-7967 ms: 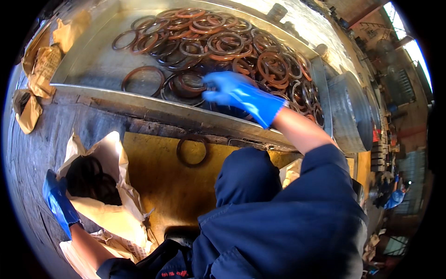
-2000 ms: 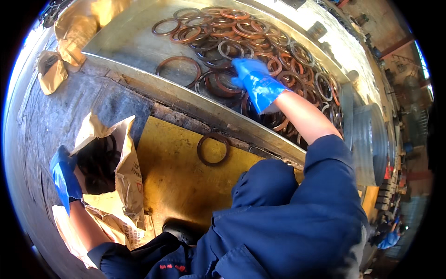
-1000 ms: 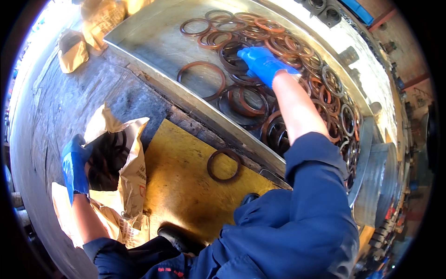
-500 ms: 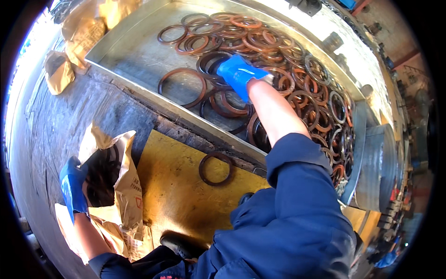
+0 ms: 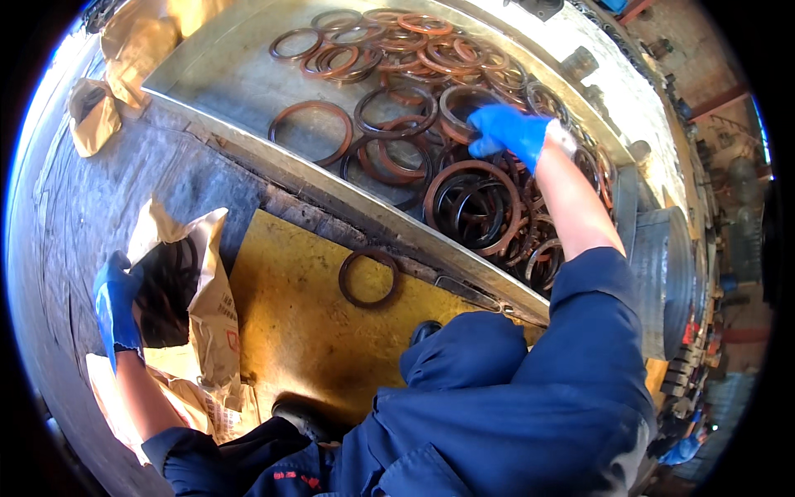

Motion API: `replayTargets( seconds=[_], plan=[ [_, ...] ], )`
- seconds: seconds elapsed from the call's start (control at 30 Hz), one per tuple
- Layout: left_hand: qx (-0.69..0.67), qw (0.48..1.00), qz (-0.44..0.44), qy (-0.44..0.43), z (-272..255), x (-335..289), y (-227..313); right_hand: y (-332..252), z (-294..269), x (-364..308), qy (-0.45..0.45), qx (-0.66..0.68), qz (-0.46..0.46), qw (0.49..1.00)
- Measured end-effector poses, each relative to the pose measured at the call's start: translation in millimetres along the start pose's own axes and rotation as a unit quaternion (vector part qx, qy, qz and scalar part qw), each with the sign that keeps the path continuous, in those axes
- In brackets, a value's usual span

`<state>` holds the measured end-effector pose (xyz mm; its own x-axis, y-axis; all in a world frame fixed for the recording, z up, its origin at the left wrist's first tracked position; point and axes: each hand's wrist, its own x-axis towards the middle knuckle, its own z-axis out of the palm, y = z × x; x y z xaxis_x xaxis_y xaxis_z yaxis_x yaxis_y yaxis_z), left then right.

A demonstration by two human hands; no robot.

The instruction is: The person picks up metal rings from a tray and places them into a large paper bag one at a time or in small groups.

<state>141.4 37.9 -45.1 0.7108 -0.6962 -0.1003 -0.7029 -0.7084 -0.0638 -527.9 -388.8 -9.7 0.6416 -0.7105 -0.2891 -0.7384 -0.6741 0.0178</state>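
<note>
My left hand (image 5: 118, 303), in a blue glove, grips the edge of a brown paper bag (image 5: 217, 315) at the lower left. The bag's mouth gapes, showing several dark rings (image 5: 172, 286) inside. Over the metal tray, my blue-gloved right hand (image 5: 507, 132) has its fingers closed on the rim of a dark brown ring (image 5: 447, 106); the far side of that ring is partly hidden by the glove. Beneath and around it lie many loose rings, brown and black, in several sizes. A large brown ring (image 5: 432, 203) lies nearest, with black ones showing through it.
The shallow metal tray (image 5: 248, 142) has a raised rim. One dark ring (image 5: 342, 280) lies on the yellow board (image 5: 286, 290) before me. More paper bags (image 5: 93, 124) stand at the far left, and a round metal drum (image 5: 665, 282) is beside the tray's right end.
My right hand has moved right across the pile, away from a black ring near the tray's middle. Rings there have shifted. My left hand keeps hold of the bag; the whole view has shifted slightly.
</note>
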Motion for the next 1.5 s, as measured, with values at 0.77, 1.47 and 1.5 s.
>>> replayTargets(
  seconds=[0.77, 1.47, 1.5],
  plan=[
    [-0.128, 0.975, 0.122, 0.132, 11.9, -18.2, -43.6, -49.9, -76.8, -5.2, 0.055, 0.623, 0.096, 0.774],
    [-0.276, 0.953, -0.007, 0.121, -54.6, -118.1, -22.0, -503.0, -66.3, 0.2, -0.187, 0.352, -0.354, 0.846],
    [-0.255, 0.956, 0.016, 0.148, -47.1, -113.3, -27.2, -519.7, -55.5, 16.1, -0.15, 0.284, -0.408, 0.855]
  ],
)
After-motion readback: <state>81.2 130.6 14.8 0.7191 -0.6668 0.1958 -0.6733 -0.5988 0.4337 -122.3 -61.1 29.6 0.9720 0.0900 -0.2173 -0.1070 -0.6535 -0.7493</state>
